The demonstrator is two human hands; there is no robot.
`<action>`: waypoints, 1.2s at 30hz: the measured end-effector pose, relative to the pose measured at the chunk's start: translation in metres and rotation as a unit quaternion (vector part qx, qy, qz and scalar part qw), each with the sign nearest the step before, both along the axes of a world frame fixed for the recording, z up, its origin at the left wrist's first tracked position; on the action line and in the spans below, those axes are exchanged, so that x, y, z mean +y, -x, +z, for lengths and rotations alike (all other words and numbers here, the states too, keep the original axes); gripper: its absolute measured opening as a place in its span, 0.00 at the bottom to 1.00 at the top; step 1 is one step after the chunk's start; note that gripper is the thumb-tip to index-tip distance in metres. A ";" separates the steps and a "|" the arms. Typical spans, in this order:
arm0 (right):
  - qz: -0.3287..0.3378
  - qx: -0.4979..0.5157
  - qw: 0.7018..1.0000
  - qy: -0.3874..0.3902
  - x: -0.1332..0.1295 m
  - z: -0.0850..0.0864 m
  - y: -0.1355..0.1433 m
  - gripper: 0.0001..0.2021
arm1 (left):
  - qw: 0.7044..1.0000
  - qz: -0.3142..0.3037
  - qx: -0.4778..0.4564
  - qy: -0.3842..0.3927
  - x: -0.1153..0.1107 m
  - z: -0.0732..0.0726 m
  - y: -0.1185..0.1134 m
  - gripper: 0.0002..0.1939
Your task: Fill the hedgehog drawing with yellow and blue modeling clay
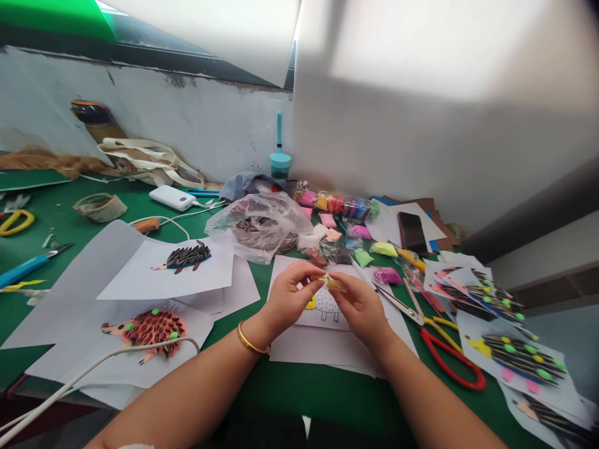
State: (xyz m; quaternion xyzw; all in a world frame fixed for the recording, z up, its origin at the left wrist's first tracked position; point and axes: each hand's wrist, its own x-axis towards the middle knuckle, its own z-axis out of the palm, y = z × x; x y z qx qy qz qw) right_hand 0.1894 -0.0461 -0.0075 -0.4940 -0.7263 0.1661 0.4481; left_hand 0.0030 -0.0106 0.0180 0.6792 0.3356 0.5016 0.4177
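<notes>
My left hand (294, 292) and my right hand (358, 305) meet over a sheet of white paper (299, 345). Both pinch a small clear plastic packet of yellow clay (333, 284) between thumb and fingers. Beneath them on the paper is a blue outline drawing of an animal (327, 304), its head covered in yellow; the hands hide part of it. Red-handled scissors (430, 333) lie open to the right of my right hand. Beyond the hands is a plastic bag of sunflower seeds (262, 227).
Several wrapped clay packets (362, 257) lie behind the paper, near a black phone (412, 232). Finished seed hedgehogs lie at left (154, 330) and right (519, 355). A white cable (107, 355) crosses the left papers. A blue knife (32, 265) rests far left.
</notes>
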 end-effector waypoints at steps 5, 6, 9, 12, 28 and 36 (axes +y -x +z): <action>0.033 -0.017 0.999 0.005 -0.001 0.008 0.002 0.14 | 1.000 -0.013 0.021 -0.014 -0.001 0.000 -0.001 0.02; 0.032 -0.022 0.999 0.008 -0.001 0.009 0.003 0.13 | 0.999 -0.019 0.026 -0.014 -0.001 0.000 -0.001 0.02; 0.028 -0.019 0.999 0.007 -0.001 0.011 0.004 0.10 | 0.999 -0.028 0.041 -0.007 -0.003 -0.002 -0.001 0.02; 0.027 -0.012 1.000 0.001 -0.002 0.010 0.006 0.05 | 0.998 -0.014 0.055 -0.009 -0.005 -0.007 -0.002 0.06; 0.011 0.002 1.000 0.019 0.001 0.005 0.002 0.07 | 0.961 0.097 -0.224 0.127 0.016 -0.011 0.007 0.12; -0.058 -0.034 0.998 -0.003 0.006 0.007 -0.007 0.12 | 0.972 0.135 -0.187 0.053 0.014 0.002 0.014 0.13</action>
